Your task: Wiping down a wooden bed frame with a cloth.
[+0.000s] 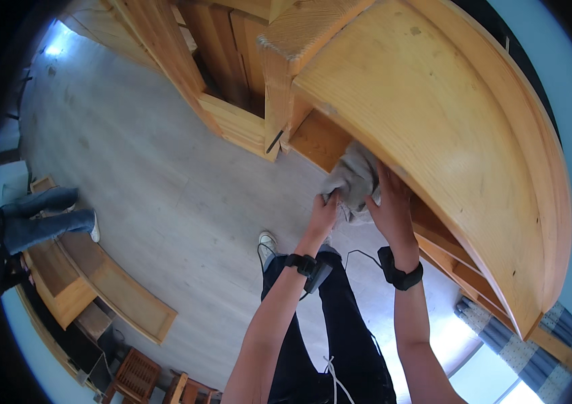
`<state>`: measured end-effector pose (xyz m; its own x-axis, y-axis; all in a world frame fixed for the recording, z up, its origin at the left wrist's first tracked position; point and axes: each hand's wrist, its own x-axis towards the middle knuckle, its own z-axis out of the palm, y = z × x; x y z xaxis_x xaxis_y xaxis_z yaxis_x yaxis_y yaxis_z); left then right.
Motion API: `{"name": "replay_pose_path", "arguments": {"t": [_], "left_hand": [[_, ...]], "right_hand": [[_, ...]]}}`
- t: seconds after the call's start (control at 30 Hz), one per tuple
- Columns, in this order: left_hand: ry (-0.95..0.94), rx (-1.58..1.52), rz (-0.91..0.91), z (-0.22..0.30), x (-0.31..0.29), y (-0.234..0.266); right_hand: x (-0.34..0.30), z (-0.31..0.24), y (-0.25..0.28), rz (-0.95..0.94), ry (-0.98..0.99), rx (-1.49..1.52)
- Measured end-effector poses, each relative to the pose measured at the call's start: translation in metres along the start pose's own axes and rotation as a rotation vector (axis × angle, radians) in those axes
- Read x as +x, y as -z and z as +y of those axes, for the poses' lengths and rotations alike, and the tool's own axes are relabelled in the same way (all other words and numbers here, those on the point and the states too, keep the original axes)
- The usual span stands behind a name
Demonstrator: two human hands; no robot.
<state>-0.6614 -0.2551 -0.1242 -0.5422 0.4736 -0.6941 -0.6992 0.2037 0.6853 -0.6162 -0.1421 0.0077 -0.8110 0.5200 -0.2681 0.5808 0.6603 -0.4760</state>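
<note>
A crumpled grey cloth hangs at the edge of a wooden cabinet, just under its broad curved top. My left hand pinches the lower left part of the cloth between thumb and fingers. On the cloth's other side, my right hand grips it, with the fingers reaching up beneath the overhanging top and partly hidden there. Beside the cloth, an open wooden shelf compartment shows its bare bottom board. Each of my wrists wears a black strapped device.
A wooden frame with an open lower section stands at the upper left of the cabinet. Another person's jeans-clad legs are at the far left, near a long wooden bench. Wooden chairs stand lower left; patterned curtains hang lower right.
</note>
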Motion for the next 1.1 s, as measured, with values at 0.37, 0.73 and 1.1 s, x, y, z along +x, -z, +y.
{"name": "replay_pose_path", "arguments": {"t": [0.37, 0.73, 1.1], "left_hand": [[-0.059, -0.67, 0.029, -0.001, -0.005, -0.018], [-0.278, -0.333, 0.385, -0.016, -0.021, -0.028], [-0.375, 0.12, 0.163, 0.01, -0.015, -0.062]], "right_hand": [[-0.058, 0.037, -0.018, -0.094, 0.012, -0.276], [-0.013, 0.028, -0.014, 0.168, 0.134, -0.043], [0.031, 0.059, -0.038, 0.257, -0.065, 0.242]]}}
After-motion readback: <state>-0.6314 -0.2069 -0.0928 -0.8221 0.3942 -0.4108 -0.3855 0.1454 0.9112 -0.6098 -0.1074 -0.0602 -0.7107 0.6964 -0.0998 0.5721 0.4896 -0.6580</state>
